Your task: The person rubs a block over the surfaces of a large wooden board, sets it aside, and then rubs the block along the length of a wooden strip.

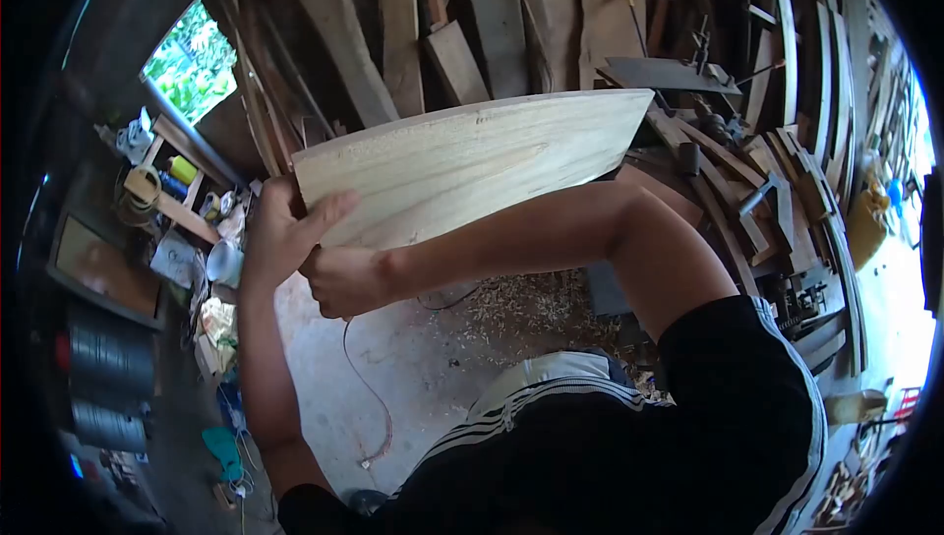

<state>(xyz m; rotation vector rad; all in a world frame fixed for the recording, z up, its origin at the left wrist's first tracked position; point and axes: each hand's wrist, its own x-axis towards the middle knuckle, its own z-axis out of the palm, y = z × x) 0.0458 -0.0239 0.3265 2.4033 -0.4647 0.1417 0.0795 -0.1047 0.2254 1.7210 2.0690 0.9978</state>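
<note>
A pale wooden board (462, 161) with a curved upper edge is held up in front of me, its broad face toward me. My left hand (285, 235) grips the board's left end, thumb along the near face and the other fingers mostly hidden around the edge. Just below, my right hand (349, 281) is closed in a fist by the board's lower left corner, with that forearm crossing in front of the lower edge. What the fist holds is hidden. A thin cord-like strip (369, 392) runs from beneath this hand toward the floor.
Tall planks (398, 29) lean along the back wall. Wood pieces and clamps crowd a bench (723, 166) at the right. Wood shavings (521, 314) lie on the floor. Cluttered shelves (172, 206) and dark cylinders (108, 368) stand at the left.
</note>
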